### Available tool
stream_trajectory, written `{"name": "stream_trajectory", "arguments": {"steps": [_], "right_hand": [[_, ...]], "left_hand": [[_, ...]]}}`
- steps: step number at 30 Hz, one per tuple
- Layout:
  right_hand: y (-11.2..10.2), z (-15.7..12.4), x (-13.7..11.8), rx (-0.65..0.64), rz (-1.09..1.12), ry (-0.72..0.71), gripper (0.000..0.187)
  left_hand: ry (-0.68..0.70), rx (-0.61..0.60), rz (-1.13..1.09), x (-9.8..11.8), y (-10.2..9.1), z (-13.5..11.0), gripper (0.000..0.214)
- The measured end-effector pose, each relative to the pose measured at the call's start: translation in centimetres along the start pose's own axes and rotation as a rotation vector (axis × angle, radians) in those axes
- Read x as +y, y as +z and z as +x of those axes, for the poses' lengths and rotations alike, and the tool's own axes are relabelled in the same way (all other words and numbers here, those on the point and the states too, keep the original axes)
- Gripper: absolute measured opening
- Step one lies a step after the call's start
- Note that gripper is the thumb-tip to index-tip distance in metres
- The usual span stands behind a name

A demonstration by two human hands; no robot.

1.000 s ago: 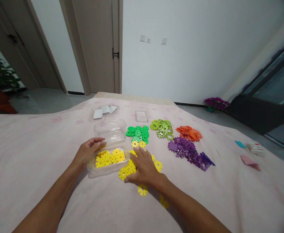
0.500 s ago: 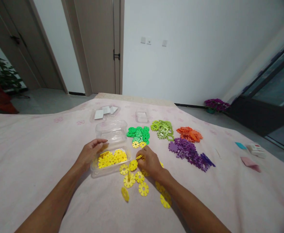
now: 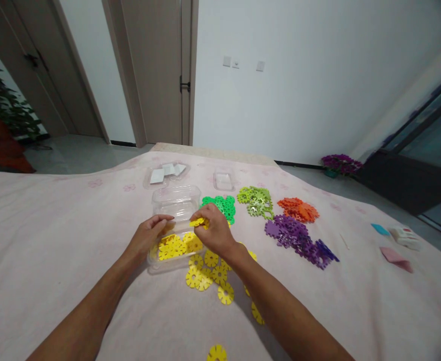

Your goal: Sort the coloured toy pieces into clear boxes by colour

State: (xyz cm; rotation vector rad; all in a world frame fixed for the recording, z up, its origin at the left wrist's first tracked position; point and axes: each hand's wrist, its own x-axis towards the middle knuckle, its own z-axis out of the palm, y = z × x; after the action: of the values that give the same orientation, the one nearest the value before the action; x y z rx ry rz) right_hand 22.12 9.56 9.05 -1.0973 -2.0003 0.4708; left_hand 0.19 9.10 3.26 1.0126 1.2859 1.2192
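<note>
A clear plastic box with yellow snowflake building discs inside stands before me, its hinged lid tipped open behind. My left hand grips the box at its left back rim, fingers along the edge. Above the right end of the box, my right hand is closed on a few yellow discs that stick out past its fingertips. Loose yellow discs lie on the cloth right of the box, some partly under my right forearm. One single disc lies close to me.
Beyond my right hand is a green disc pile. Lime, orange and purple pieces lie further right. Behind sit a small clear tray and white cards. A pink cloth is at right.
My right hand has risen from the loose discs and moved up and left over the box, carrying yellow discs. One disc now lies nearer to me. My left hand stays on the box.
</note>
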Motion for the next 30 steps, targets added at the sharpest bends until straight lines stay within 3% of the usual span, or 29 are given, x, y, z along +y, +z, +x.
{"name": "stream_trajectory", "arguments": {"steps": [3,5,9,11,13,16,20,23,25,30], "right_hand": [[1.2,0.6,-0.6,-0.116,0.082,-0.115,0.031],[1.3,0.5,-0.5,-0.114,0.139,-0.16,0.029],[-0.7,-1.1,1.2,0.0,0.135,-0.074,0.022],[-2.3,-2.9,2.7,-0.018,0.088,-0.025,0.027],[-4.2,-5.4,4.2,-0.092,0.009,0.003,0.044],[-7.2,-10.1,6.0,-0.273,-0.183,0.05,0.087],[-10.5,-15.6,6.9,-0.493,-0.299,0.067,0.122],[-11.3,-17.8,7.1,-0.553,-0.316,0.052,0.119],[-10.8,-17.8,7.3,-0.533,-0.319,0.057,0.109],[-6.6,-14.4,8.2,-0.308,-0.258,0.027,0.069]], "left_hand": [[0.039,-0.019,-0.031,0.2,0.1,-0.4,0.056],[0.069,-0.028,-0.034,0.3,0.2,-0.5,0.056],[0.035,-0.031,0.027,0.5,0.2,-0.5,0.057],[0.027,-0.034,0.09,0.5,0.1,-0.3,0.057],[0.051,-0.04,0.173,0.5,-0.1,-0.1,0.057],[0.109,-0.053,0.345,0.7,-0.6,0.0,0.058],[0.251,-0.029,0.79,1.5,-0.9,-0.6,0.068],[0.303,-0.045,1.063,1.9,-0.4,-1.5,0.077],[0.303,-0.033,1.157,2.0,0.0,-1.9,0.076],[0.278,0.049,1.152,1.7,0.5,-1.7,0.042]]}}
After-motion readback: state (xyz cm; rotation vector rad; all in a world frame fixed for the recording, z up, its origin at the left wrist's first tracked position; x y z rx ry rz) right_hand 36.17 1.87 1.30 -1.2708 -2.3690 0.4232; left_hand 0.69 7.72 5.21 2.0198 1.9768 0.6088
